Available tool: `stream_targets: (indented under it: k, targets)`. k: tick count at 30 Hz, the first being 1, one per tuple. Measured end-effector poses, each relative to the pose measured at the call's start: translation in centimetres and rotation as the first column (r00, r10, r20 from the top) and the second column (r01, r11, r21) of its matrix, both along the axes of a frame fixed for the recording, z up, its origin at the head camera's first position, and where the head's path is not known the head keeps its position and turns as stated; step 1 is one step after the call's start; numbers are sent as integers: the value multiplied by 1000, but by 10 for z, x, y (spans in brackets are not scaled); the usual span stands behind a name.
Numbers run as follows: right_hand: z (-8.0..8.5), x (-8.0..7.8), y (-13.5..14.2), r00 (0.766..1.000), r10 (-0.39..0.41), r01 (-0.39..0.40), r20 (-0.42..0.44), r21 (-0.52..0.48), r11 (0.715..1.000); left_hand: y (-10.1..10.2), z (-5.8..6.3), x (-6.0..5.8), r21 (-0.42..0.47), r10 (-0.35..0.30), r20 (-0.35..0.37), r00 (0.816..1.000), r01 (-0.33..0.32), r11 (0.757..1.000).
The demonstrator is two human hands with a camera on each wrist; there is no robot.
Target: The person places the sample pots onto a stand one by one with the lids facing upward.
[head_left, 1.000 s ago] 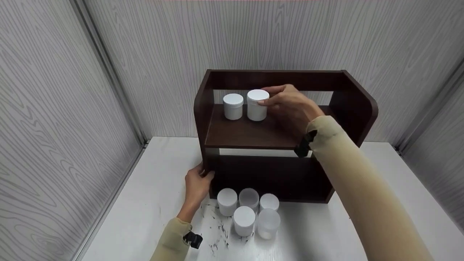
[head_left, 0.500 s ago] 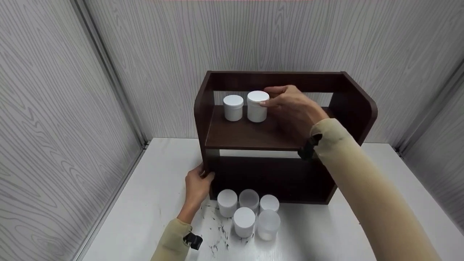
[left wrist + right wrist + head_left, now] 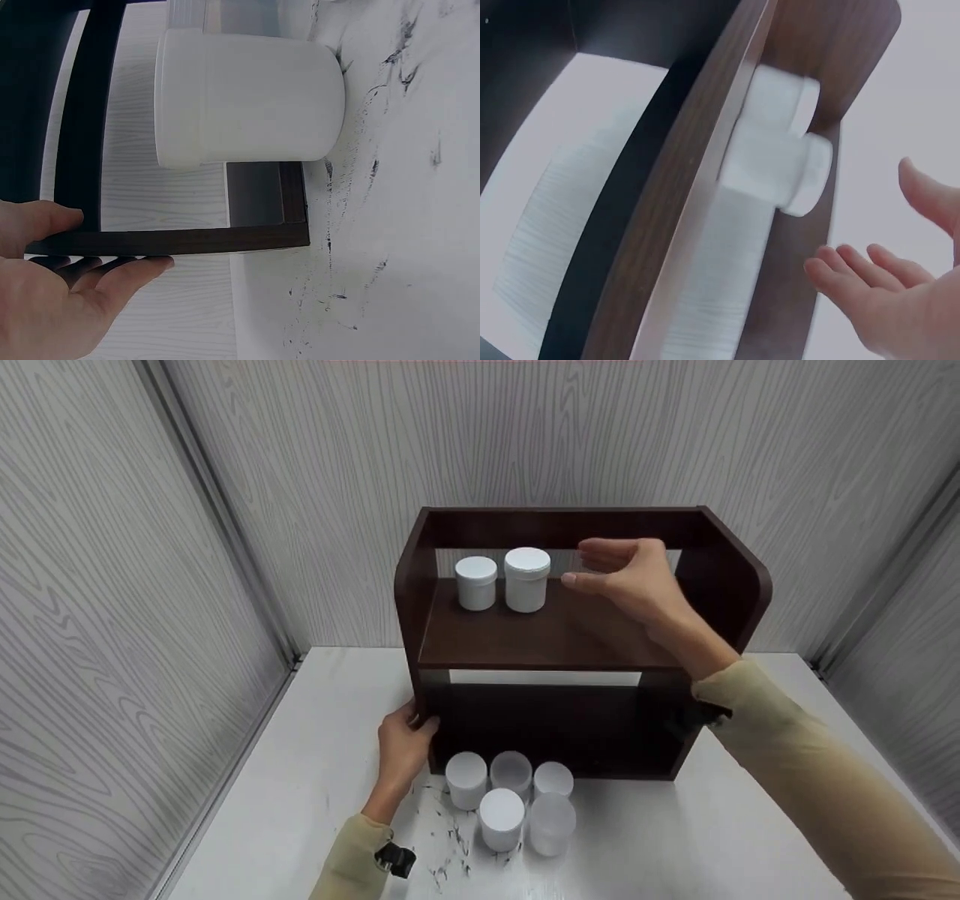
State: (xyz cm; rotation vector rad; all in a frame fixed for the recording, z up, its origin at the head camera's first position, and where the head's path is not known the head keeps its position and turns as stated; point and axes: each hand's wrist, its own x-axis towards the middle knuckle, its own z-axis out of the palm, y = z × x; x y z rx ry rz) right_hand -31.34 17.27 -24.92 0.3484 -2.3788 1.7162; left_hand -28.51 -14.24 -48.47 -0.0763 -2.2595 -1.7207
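Two white lidded jars stand upright on the upper board of a dark brown wooden shelf (image 3: 517,649). The shorter jar (image 3: 476,591) is at the left, and the taller jar (image 3: 526,589) stands just right of it. My right hand (image 3: 637,585) hovers to the right of the taller jar, apart from it, thumb and fingers spread with nothing between them. Low on the shelf's left side panel (image 3: 187,240), my left hand (image 3: 401,748) grips the edge, thumb on one face and fingers on the other.
On the white table (image 3: 300,780), several jars stand in front of the shelf. Some are white, such as the front jar (image 3: 502,817); others look translucent, like the frosted jar (image 3: 552,821). Dark scuffs mark the tabletop nearby. Grey wood-patterned walls (image 3: 315,450) enclose the space.
My right hand has let go of the taller jar and drawn back to the right, its fingers now spread. The jar stays on the upper board. My left hand keeps its grip.
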Motion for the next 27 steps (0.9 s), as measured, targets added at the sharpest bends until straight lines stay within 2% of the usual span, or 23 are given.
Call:
stream_targets:
  k: [4,8,16,21,27]
  targets:
    - [-7,30,3,995,-28,34,-99,62,998,-1,0,0,0,12,4,1000,-12,1000]
    - [-23,57,11,983,-48,67,-178,99,993,-2,-1,0,-2,14,-3,1000,-14,1000]
    - [-68,104,21,956,-35,44,-290,26,999,-2,-1,0,-11,25,-4,1000,-25,1000]
    - [-93,122,27,953,-42,45,-299,4,999,-2,0,0,-9,18,-6,1000,-19,1000]
    - [-126,132,34,970,-65,78,-233,47,996,-2,0,-1,-10,24,10,1000,-24,1000]
